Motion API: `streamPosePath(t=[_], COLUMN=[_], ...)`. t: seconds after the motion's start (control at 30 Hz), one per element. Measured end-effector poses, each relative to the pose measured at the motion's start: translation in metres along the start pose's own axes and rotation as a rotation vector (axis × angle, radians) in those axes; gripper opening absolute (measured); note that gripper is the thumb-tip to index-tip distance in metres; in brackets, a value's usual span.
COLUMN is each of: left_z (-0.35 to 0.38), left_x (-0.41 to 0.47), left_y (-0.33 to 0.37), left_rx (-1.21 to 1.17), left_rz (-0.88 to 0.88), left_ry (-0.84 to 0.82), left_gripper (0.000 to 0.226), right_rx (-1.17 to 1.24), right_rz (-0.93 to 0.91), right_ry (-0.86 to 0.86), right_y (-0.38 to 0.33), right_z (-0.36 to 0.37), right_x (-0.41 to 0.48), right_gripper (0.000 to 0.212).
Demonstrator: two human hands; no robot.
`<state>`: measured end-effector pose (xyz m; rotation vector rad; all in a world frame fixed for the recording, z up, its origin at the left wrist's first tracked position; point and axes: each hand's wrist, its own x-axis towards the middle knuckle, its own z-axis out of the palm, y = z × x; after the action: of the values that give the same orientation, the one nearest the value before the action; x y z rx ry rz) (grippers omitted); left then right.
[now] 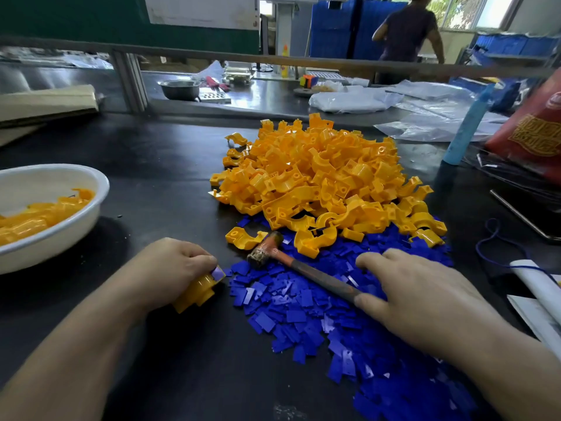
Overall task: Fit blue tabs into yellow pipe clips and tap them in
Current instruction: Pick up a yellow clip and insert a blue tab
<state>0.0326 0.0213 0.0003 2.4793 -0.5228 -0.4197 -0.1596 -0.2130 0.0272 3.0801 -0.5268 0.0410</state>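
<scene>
My left hand (170,268) grips a yellow pipe clip (197,291) against the black table, with a blue tab (218,272) sitting in the clip's end. My right hand (425,299) lies over the end of a hammer's handle; the thumb touches the handle and the fingers are stretched out above it. The hammer (291,261) lies on the spread of loose blue tabs (303,314), its taped head pointing left. A big heap of yellow clips (321,177) is piled just behind the tabs.
A white bowl (91,214) holding yellow clips stands at the left. Plastic bags (431,117), a light-blue tube (467,129) and a red bag (534,132) lie at the back right. White paper (540,287) sits at the right edge. A person (406,34) stands far behind.
</scene>
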Motion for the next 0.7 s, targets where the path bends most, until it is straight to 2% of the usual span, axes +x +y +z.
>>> streamPosePath(t=[0.07, 0.1, 0.17, 0.2, 0.27, 0.33, 0.43, 0.53, 0.6, 0.7], left_z=[-0.003, -0.005, -0.01, -0.009, -0.003, 0.006, 0.016, 0.022, 0.025, 0.025], left_x=[0.001, 0.001, -0.003, -0.006, -0.014, -0.02, -0.021, -0.023, -0.024, -0.022], left_y=[0.001, 0.003, 0.004, 0.005, 0.005, 0.001, -0.005, -0.009, -0.013, -0.019], left_rx=[0.071, 0.143, 0.323, 0.402, 0.514, 0.566, 0.575, 0.588, 0.617, 0.605], left_rz=[-0.018, -0.039, -0.09, -0.097, -0.077, -0.02, 0.07, 0.107, 0.141, 0.179], left_ry=[0.005, 0.011, 0.009, 0.011, 0.04, 0.103, 0.201, 0.25, 0.285, 0.318], left_gripper=[0.02, 0.027, 0.061, 0.07, 0.069, 0.052, 0.04, 0.052, 0.065, 0.07], right_rx=[-0.016, -0.013, -0.019, -0.023, 0.0, 0.084, 0.412, 0.687, 0.684, 0.625], right_rz=[-0.02, -0.026, -0.05, -0.066, -0.09, -0.086, -0.011, -0.03, -0.069, -0.06], right_ry=[-0.018, -0.004, 0.037, 0.052, 0.082, 0.088, -0.002, -0.074, -0.08, -0.079], right_y=[-0.002, -0.003, -0.004, -0.005, -0.007, -0.009, -0.015, -0.029, -0.037, -0.05], right_z=[0.006, 0.01, 0.015, 0.017, 0.017, 0.013, 0.001, -0.008, -0.009, -0.012], right_x=[-0.004, -0.006, -0.009, -0.01, -0.01, -0.011, -0.017, -0.028, -0.032, -0.034], right_gripper=[0.042, 0.037, 0.029, 0.025, 0.02, 0.016, 0.015, 0.014, 0.01, 0.008])
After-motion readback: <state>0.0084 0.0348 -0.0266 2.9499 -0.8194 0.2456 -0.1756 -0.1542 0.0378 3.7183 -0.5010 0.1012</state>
